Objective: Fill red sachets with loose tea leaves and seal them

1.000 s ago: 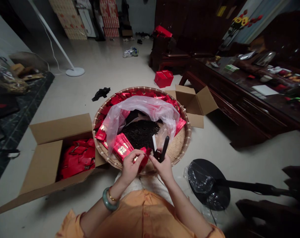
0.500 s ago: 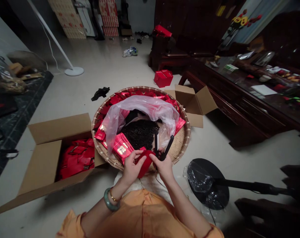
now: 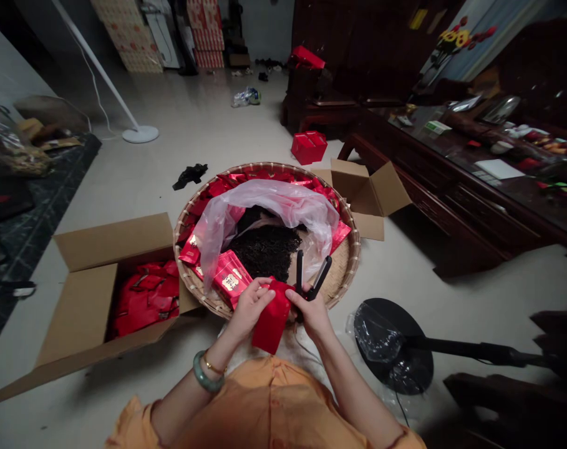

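2 hands in view, so start with the left hand (image 3: 248, 308). How is it set?

Curled and nearly closed, its fingers pinching the upper part of a red pouch (image 3: 271, 324). The pouch is smooth, glossy and rectangular, and its lower end hangs free above the lap.

And the right hand (image 3: 311, 312)?

Closed around the base of a black clamp tool (image 3: 309, 277), whose 2 slim arms stand up and spread apart in a narrow V. The hand sits against the pouch's edge.

How much room do they have?

Not much ahead: the tool's arms rise over a round woven bamboo tray (image 3: 348, 262), and the pouch lies just in front of its rim. Behind the hands, an orange shirt (image 3: 274, 399) closes the space, and a green bangle (image 3: 203, 372) circles the left wrist.

What fills the tray?

Dark, twisted loose tea (image 3: 264, 252) sits in a crumpled, translucent pinkish plastic bag (image 3: 264, 202), ringed by flat red packets (image 3: 229, 280), one with a gold label.

And beyond it?

An open cardboard box (image 3: 110, 240) of red bags (image 3: 145, 299) touches the tray's left side, and a second open box (image 3: 365, 193) stands behind its right side. Pale tile floor (image 3: 124, 187) spreads around them.
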Demonstrator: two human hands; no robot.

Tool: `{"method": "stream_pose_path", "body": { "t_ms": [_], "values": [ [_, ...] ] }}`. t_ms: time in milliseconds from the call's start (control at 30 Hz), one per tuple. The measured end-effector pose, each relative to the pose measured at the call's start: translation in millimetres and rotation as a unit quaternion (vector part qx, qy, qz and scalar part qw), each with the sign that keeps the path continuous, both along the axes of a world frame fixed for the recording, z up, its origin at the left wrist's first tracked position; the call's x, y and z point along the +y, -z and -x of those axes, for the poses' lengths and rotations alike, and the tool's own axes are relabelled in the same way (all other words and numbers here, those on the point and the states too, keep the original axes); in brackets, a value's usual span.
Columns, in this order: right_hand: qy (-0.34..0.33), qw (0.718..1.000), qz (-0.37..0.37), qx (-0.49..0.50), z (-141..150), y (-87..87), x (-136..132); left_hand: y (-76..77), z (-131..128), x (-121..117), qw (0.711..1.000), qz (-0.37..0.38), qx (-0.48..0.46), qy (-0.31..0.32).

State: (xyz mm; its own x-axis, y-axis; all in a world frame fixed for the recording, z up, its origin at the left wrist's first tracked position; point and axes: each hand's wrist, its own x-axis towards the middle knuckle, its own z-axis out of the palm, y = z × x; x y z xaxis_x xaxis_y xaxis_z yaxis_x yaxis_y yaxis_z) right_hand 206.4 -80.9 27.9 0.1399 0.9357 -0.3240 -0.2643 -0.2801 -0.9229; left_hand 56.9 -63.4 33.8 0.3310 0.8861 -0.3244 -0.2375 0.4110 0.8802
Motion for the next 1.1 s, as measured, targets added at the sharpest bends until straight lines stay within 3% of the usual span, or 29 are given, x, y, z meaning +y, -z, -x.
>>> {"method": "stream_pose_path", "body": {
  "t_ms": [133, 233, 400, 633, 767, 900, 1100],
  "values": [
    [0.05, 0.998, -0.014, -0.034, -3.5, -1.4, 3.6, 3.2, 2.1, -4.2, 0.99, 0.047, 0.028, 0.13],
    [0.059, 0.995, -0.023, -0.073, -6.3, -2.3, 5.3, 3.7, 4.1, -8.6, 0.981, 0.082, 0.031, 0.171],
    [0.057, 0.994, -0.016, -0.096, -6.3, -3.8, 6.3, 3.8, 5.6, -10.0, 0.982, 0.088, 0.026, 0.164],
    [-0.001, 0.99, -0.014, -0.14, -15.8, 7.4, 14.8, 9.8, 8.1, -1.6, 0.982, 0.133, -0.067, 0.117],
    [-0.033, 0.969, -0.04, -0.243, -30.8, 9.2, 21.6, 9.8, 17.0, 13.6, 0.983, 0.151, -0.045, 0.091],
    [-0.088, 0.932, -0.077, -0.343, -41.6, 2.7, 28.9, 9.2, 24.7, 27.8, 0.981, 0.164, -0.025, 0.103],
    [-0.155, 0.922, -0.111, -0.337, -39.0, -3.7, 42.5, 8.3, 22.1, 31.6, 0.98, 0.155, -0.02, 0.124]
  ]
}}
